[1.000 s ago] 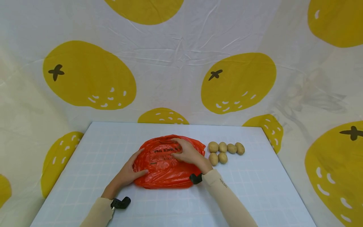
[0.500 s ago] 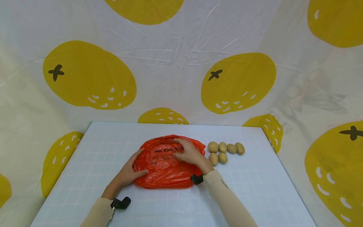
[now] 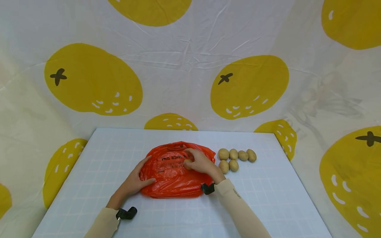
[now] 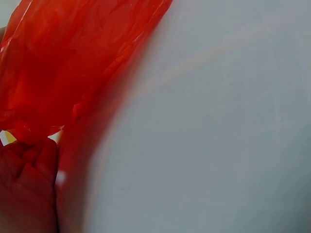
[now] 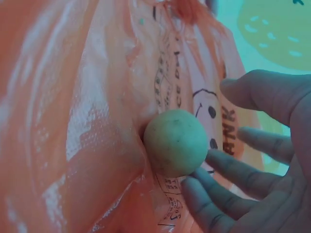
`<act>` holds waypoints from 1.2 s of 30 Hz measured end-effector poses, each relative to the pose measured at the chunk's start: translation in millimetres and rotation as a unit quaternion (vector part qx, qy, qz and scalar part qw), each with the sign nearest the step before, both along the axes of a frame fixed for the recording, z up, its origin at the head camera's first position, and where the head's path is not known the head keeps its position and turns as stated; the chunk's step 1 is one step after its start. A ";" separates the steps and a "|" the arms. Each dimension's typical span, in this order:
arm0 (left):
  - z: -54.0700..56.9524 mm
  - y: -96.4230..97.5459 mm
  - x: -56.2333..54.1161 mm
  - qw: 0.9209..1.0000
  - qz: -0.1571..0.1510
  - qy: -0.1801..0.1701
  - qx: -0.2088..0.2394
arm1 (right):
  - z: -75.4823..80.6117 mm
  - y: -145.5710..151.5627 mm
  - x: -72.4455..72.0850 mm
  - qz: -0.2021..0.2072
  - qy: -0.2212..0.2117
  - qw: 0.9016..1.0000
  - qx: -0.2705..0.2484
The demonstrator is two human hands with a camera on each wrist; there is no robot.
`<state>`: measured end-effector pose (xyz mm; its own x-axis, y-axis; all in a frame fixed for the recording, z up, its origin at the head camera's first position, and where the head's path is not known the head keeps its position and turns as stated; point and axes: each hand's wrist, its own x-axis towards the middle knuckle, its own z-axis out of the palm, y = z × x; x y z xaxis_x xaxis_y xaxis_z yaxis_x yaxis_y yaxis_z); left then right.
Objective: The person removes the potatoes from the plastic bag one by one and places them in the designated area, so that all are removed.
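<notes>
A crumpled red plastic bag [image 3: 178, 185] with black print lies in the middle of the table. My left hand [image 3: 135, 180] rests on its left side, fingers and thumb spread along the edge; in the left wrist view the bag partly hides this hand [image 4: 26, 191]. Over the bag's right part, my right hand [image 3: 200, 161] is beside a potato [image 5: 177, 143]. In the right wrist view, the fingertips of the right hand [image 5: 252, 165] meet the potato on one side, while the top digit stands apart from it. In the head view the potato [image 3: 188, 164] is mostly hidden by that hand.
Several more potatoes [image 3: 224, 154] lie in two short rows just right of the bag. The table [image 3: 268, 195] has a pale checked cover. A white cloth with yellow fruit prints [image 3: 250, 87] hangs behind and at both sides.
My right hand has drawn slightly to the right, its fingers and thumb coming in. The potato beside the thumb has come into view. The left hand and the other potatoes have stayed put.
</notes>
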<state>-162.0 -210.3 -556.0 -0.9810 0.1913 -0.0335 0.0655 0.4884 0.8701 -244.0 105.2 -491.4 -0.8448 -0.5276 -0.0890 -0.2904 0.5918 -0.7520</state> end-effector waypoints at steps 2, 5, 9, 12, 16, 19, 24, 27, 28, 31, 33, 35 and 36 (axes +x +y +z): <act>-0.4 -0.4 -0.2 1.000 -0.001 0.001 -0.001 | -1.0 0.5 1.2 -0.004 -0.010 1.000 0.014; -1.1 -0.7 -0.5 1.000 -0.002 0.002 -0.006 | -2.6 1.3 3.1 0.001 -0.011 0.999 0.030; -1.2 -0.2 -0.6 1.000 -0.002 0.000 -0.005 | -4.5 1.7 4.5 0.018 -0.006 0.999 0.040; -1.0 0.2 -0.6 1.000 -0.001 -0.001 -0.005 | -5.7 1.0 5.5 0.028 -0.006 0.999 0.041; -1.1 0.2 -0.2 1.000 0.000 -0.002 -0.007 | -7.8 -0.9 6.9 0.037 -0.004 0.998 0.046; -1.2 -0.4 0.0 1.000 0.003 -0.003 -0.010 | -8.8 -2.3 7.8 0.041 -0.001 0.998 0.048; -1.2 -1.2 -1.0 1.000 0.001 0.001 -0.008 | -9.9 -3.3 8.3 0.038 0.007 0.998 0.040; -1.3 -1.3 -1.6 1.000 -0.002 0.003 -0.005 | -10.8 -3.3 8.2 0.032 0.007 0.999 0.040; -1.4 -1.4 -1.6 1.000 -0.002 0.003 -0.004 | -10.9 -3.3 8.3 0.031 0.007 0.999 0.041; -1.7 -1.3 -1.3 1.000 -0.001 0.003 -0.009 | -11.3 -3.1 8.9 0.024 -0.002 0.999 0.041; -1.8 -1.1 -0.9 1.000 0.000 0.003 -0.010 | -11.7 -3.0 9.5 0.020 -0.006 0.999 0.039; -1.8 -0.7 -0.6 1.000 0.000 0.002 -0.010 | -12.2 -2.9 9.9 0.015 -0.011 0.999 0.038; -1.7 -0.7 -0.5 1.000 0.001 0.003 -0.010 | -12.6 -2.8 9.9 0.015 -0.012 0.999 0.037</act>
<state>-162.5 -211.0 -557.7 -0.9814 0.1894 -0.0315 0.0699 0.5053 0.8601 -234.1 102.4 -504.1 -0.8261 -0.5436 -0.1488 -0.2911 0.6376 -0.7132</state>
